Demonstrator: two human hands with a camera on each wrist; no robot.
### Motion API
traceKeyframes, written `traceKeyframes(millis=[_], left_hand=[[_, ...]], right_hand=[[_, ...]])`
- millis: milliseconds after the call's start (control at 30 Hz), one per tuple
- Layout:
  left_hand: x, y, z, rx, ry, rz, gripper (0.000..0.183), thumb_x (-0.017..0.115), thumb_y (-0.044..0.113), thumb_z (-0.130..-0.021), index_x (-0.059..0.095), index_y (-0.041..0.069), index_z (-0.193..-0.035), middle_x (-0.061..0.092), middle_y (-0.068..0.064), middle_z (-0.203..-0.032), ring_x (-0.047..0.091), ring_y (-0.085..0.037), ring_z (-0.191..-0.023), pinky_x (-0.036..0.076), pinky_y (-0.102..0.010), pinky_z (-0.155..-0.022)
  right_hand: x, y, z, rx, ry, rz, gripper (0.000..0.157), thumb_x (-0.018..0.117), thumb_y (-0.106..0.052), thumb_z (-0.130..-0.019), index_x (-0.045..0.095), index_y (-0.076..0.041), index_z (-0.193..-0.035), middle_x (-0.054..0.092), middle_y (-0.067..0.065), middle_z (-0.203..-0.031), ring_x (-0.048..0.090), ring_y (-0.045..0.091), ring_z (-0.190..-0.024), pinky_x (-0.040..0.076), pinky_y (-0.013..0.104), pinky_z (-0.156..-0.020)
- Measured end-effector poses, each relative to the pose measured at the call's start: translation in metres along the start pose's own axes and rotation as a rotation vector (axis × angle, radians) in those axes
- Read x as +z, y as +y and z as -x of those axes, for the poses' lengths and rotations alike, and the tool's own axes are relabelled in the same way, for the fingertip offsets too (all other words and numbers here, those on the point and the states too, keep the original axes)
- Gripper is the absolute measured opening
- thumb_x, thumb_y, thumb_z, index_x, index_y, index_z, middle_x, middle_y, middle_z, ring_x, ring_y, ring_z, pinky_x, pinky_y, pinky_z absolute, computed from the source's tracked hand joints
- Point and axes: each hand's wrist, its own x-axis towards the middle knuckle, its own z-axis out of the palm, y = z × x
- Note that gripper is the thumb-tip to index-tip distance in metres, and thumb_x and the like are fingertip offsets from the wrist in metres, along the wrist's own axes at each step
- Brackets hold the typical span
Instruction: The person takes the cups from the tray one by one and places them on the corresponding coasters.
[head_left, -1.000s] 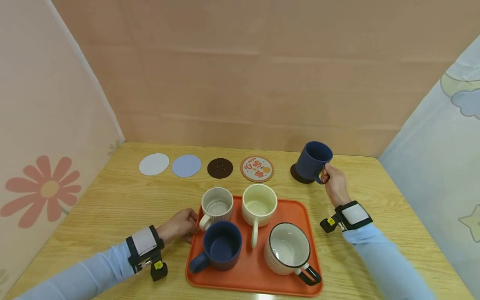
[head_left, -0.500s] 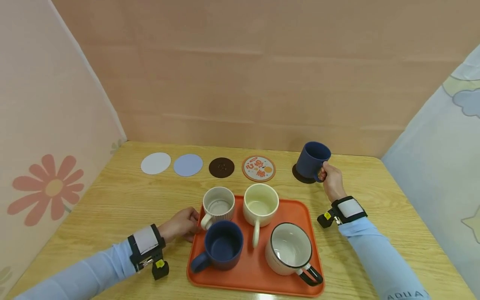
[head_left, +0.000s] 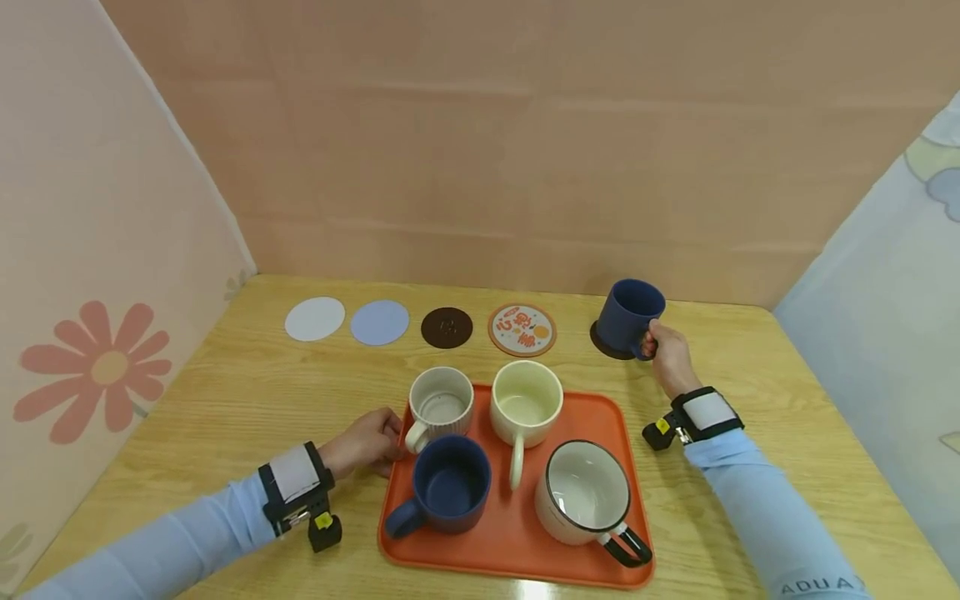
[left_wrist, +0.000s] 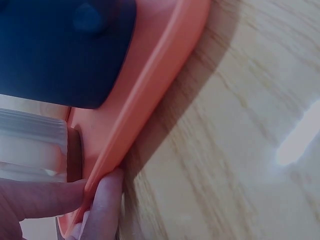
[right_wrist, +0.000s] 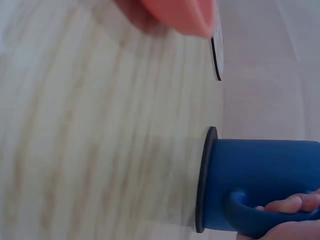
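Observation:
At the back right, a tall navy mug (head_left: 628, 317) stands on a black round coaster (head_left: 600, 340). My right hand (head_left: 670, 358) grips its handle (right_wrist: 250, 218), fingers curled through the loop. My left hand (head_left: 367, 442) pinches the left rim of an orange tray (left_wrist: 145, 95), thumb inside and fingers outside. On that tray stand a ribbed off-white cup (head_left: 441, 404), a cream mug (head_left: 526, 404), a wide navy mug (head_left: 452, 483) and a white enamel mug (head_left: 585, 492) with a black rim. The ribbed cup is closest to my left thumb.
Along the back of the wooden table (head_left: 247, 400) lie a white coaster (head_left: 315, 319), a lavender coaster (head_left: 380, 322), a dark brown coaster (head_left: 447, 327) and an orange-rimmed printed coaster (head_left: 522, 330). A beige backdrop (head_left: 480, 167) rises behind them.
The whole head view shifts slightly. My right hand keeps its hold on the tall mug's handle, and the mug now sits more squarely over its coaster. My left hand stays on the tray rim.

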Motion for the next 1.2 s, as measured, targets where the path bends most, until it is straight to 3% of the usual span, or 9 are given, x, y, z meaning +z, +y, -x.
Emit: traceKeyframes(millis=[167,300,400,567,800,900,1067,1200], left_hand=[[-0.001,-0.001,0.000,0.016,-0.009,0.008,0.027,0.056,-0.007,-0.076,0.043,-0.010,-0.100,0.053,-0.014,-0.078,0.058,-0.016,-0.060,0.054,-0.032,-0.056],[0.000,0.000,0.000,0.009,-0.008,0.007,0.025,0.056,-0.007,-0.077,0.044,-0.009,-0.098,0.054,-0.013,-0.077,0.058,-0.016,-0.059,0.054,-0.031,-0.056],[0.000,0.000,0.000,0.011,-0.012,0.007,0.025,0.056,-0.007,-0.076,0.044,-0.009,-0.098,0.054,-0.013,-0.077,0.058,-0.016,-0.059,0.054,-0.031,-0.055],[0.000,0.000,0.001,0.019,-0.020,0.009,0.025,0.056,-0.007,-0.076,0.044,-0.009,-0.098,0.055,-0.014,-0.077,0.058,-0.016,-0.059,0.054,-0.031,-0.056],[0.000,0.001,0.003,0.013,-0.015,0.000,0.024,0.055,-0.007,-0.077,0.044,-0.009,-0.098,0.054,-0.014,-0.078,0.057,-0.017,-0.061,0.054,-0.032,-0.056],[0.000,0.000,0.004,0.021,-0.017,-0.003,0.024,0.055,-0.006,-0.077,0.044,-0.009,-0.099,0.054,-0.014,-0.078,0.057,-0.017,-0.060,0.054,-0.033,-0.057],[-0.001,0.000,0.003,0.020,-0.017,0.000,0.025,0.055,-0.006,-0.077,0.043,-0.009,-0.099,0.054,-0.013,-0.077,0.057,-0.016,-0.060,0.054,-0.032,-0.057],[-0.001,0.000,0.003,0.015,-0.013,0.004,0.026,0.055,-0.006,-0.077,0.043,-0.010,-0.099,0.053,-0.013,-0.077,0.058,-0.016,-0.060,0.054,-0.032,-0.057]], right_hand=[[-0.004,-0.004,0.002,0.001,-0.049,0.164,0.031,0.031,-0.017,-0.099,0.046,-0.008,-0.073,0.040,-0.005,-0.067,0.037,0.008,-0.061,0.034,0.019,-0.060],[-0.007,-0.009,0.005,0.014,-0.087,0.378,0.031,0.028,-0.023,-0.099,0.046,-0.001,-0.087,0.043,-0.005,-0.074,0.043,0.005,-0.067,0.039,0.019,-0.068],[-0.007,-0.013,0.007,0.033,-0.120,0.541,0.040,0.026,-0.027,-0.099,0.045,0.008,-0.100,0.046,-0.003,-0.081,0.048,0.006,-0.075,0.041,0.025,-0.079],[-0.007,-0.025,0.013,0.084,-0.198,0.734,0.052,0.028,-0.032,-0.098,0.042,0.016,-0.112,0.050,0.018,-0.099,0.047,0.030,-0.099,0.035,0.045,-0.095],[-0.008,-0.046,0.026,0.090,-0.315,1.034,0.058,0.032,-0.035,-0.098,0.039,0.017,-0.121,0.042,0.037,-0.113,0.040,0.048,-0.106,0.038,0.051,-0.083],[-0.009,-0.051,0.030,0.058,-0.322,1.099,0.063,0.034,-0.036,-0.097,0.030,0.019,-0.129,0.036,0.039,-0.126,0.034,0.052,-0.117,0.035,0.059,-0.090],[-0.009,-0.053,0.036,-0.069,-0.266,1.174,0.067,0.048,-0.028,-0.092,0.023,0.021,-0.131,0.034,0.041,-0.127,0.037,0.052,-0.114,0.039,0.057,-0.089],[-0.007,-0.053,0.049,-0.214,-0.233,1.206,0.060,0.056,-0.017,-0.088,0.032,0.021,-0.127,0.039,0.040,-0.122,0.040,0.052,-0.110,0.038,0.059,-0.087]])
